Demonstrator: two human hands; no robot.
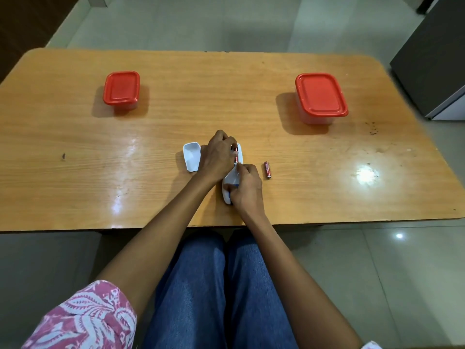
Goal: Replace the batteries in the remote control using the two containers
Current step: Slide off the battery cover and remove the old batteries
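Fingers point(232, 149) of both hands grip a battery point(236, 155), hiding the remote's point(230, 180) compartment.

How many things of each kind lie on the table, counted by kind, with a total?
Containers with red lids: 2 (left, right)
Batteries: 2 (one loose, one at the remote)
Remote: 1
Battery cover: 1
Total: 6

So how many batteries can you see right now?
2: one battery loose on the table right of the remote, one in its open compartment under the left hand. Hands may hide another.
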